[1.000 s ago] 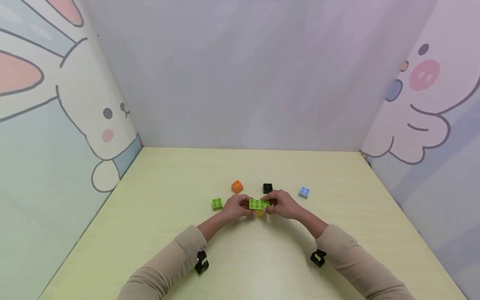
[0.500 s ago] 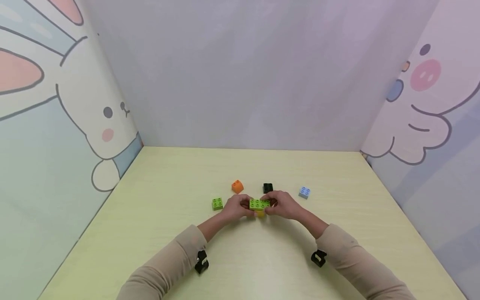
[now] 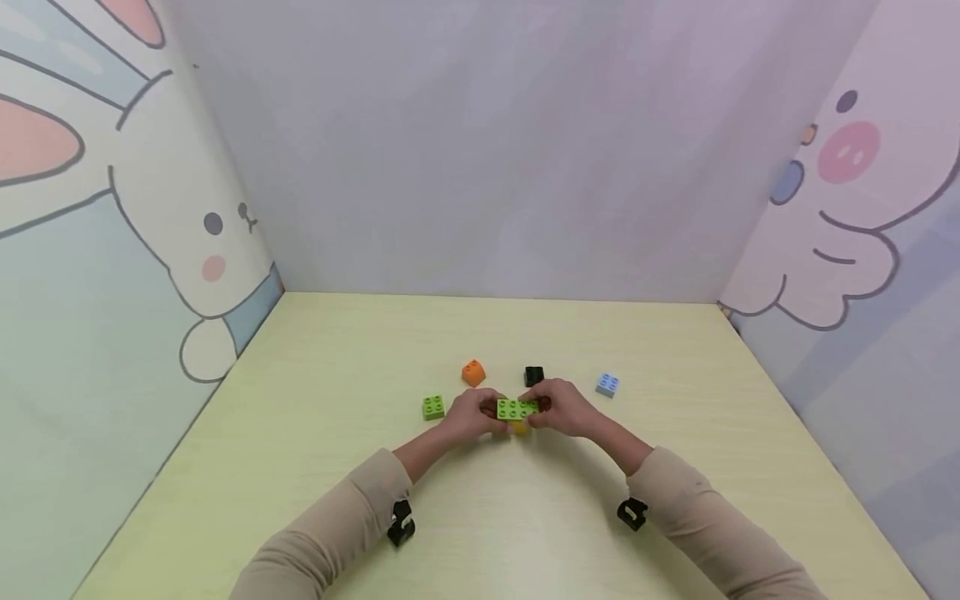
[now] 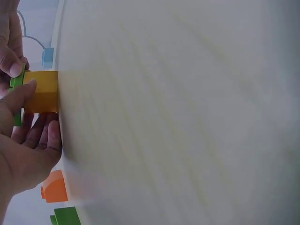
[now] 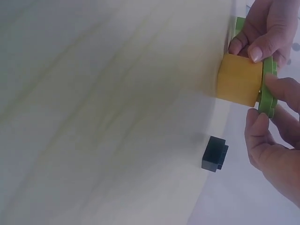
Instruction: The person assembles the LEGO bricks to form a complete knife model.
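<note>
My left hand [image 3: 468, 417] grips a yellow block [image 4: 44, 96] that stands on the table, its thumb lying on the near side. On top of the block lies a flat lime-green eight-stud brick [image 3: 516, 409]. The right hand [image 3: 567, 408] pinches this brick by its right end. In the right wrist view the green brick [image 5: 267, 96] meets the yellow block's top, with a narrow gap near one end. Whether the two are fully pressed together I cannot tell.
Around the hands lie a small green brick [image 3: 433, 407] at left, an orange sloped brick [image 3: 473, 373] and a black brick [image 3: 534, 376] behind, and a light blue brick [image 3: 607, 385] at right. Printed curtains [image 3: 480, 150] enclose the table [image 3: 360, 342].
The green brick has settled slightly lower, and less of the yellow block shows beneath it. Both hands keep their hold and have hardly moved.
</note>
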Available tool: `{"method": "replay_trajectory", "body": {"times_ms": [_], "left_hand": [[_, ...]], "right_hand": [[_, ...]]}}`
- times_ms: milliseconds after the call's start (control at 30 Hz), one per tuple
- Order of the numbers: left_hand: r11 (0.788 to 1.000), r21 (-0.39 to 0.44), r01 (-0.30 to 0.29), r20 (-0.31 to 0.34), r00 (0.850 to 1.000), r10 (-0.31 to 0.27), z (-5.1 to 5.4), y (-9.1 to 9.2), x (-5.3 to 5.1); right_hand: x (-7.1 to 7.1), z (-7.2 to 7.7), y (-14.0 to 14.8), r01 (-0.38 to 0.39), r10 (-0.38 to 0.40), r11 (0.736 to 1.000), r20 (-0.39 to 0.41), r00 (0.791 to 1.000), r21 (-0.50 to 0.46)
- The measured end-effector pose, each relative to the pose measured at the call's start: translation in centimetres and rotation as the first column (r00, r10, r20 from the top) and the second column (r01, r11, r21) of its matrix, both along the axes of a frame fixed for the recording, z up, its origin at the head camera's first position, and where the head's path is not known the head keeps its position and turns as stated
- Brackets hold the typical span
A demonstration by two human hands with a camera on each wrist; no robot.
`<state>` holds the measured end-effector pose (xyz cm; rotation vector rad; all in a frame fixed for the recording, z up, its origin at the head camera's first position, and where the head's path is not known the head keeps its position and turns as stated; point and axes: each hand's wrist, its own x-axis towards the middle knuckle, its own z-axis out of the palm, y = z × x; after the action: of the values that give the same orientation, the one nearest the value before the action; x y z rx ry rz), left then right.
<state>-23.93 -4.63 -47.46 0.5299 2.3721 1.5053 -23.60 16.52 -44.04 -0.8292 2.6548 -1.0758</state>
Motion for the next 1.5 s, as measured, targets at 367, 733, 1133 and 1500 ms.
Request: {"method": "replay_trajectory", "body": {"times_ms": [367, 733, 1133, 1500], "left_hand": [[0.998, 0.053, 0.014, 0.052, 0.999, -0.017, 0.4, -0.3, 0.3], [1.000, -0.014, 0.019, -0.003, 1.000, -0.020, 0.4, -0.5, 0.1], [1.000, -0.005, 0.024, -0.047, 0.999, -0.024, 1.1, -1.2, 0.2], [1.000, 0.026, 0.009, -0.031, 0.999, -0.009, 1.0, -0.8, 0.3]], "right_hand": [[0.4, -0.8, -0.1, 0.047, -0.048, 0.999, -0.021, 0.999, -0.018], [0.3, -0.9, -0.1, 0.061, -0.059, 0.997, 0.037, 0.998, -0.044], [0.5, -1.1, -0.2, 0.067, -0.064, 0.996, 0.050, 0.997, -0.067], [0.5, -1.0, 0.1, 0.069, -0.063, 0.995, 0.073, 0.995, -0.077]]}}
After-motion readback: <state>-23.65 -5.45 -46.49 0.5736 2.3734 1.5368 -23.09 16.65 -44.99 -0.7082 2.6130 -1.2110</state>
